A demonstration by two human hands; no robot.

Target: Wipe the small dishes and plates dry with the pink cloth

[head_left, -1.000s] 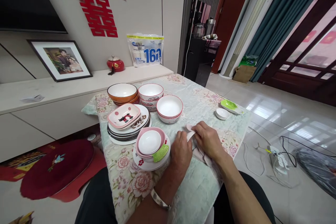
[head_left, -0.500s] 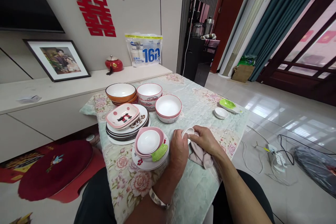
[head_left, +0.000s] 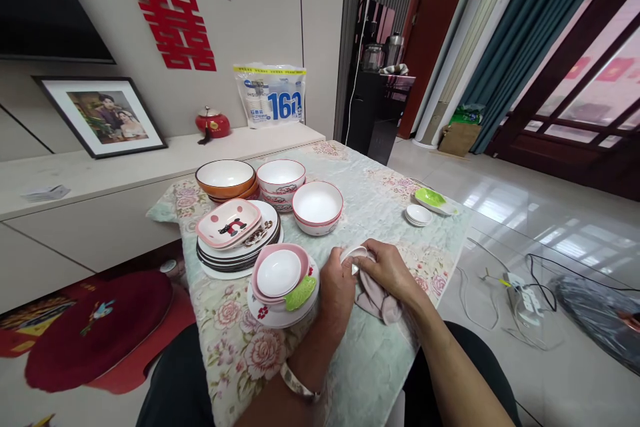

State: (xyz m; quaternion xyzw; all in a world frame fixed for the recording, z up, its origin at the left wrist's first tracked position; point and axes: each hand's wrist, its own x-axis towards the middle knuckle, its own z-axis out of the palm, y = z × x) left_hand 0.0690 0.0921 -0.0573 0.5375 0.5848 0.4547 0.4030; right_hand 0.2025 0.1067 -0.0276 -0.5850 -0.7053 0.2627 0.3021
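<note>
My left hand (head_left: 336, 287) is closed round a small white dish (head_left: 352, 255), holding it on edge just above the floral tablecloth (head_left: 360, 360). My right hand (head_left: 387, 270) grips a pinkish cloth (head_left: 376, 298) and presses it against the dish. Just left of my left hand is a stack of small plates topped by a pink bowl with a white saucer (head_left: 279, 273) and a green leaf-shaped dish (head_left: 301, 293).
Farther back stand a plate stack with a pink rectangular dish (head_left: 229, 223), an orange bowl (head_left: 225, 177), two white bowls (head_left: 281, 177) (head_left: 317, 205). Small white saucers (head_left: 419, 215) and a green dish (head_left: 433, 199) sit at the right edge. Cables (head_left: 520, 293) lie on the floor.
The small white dish has come up from under the cloth into my left hand, tilted on edge. My right hand has bunched the cloth against it. The view drifted slightly.
</note>
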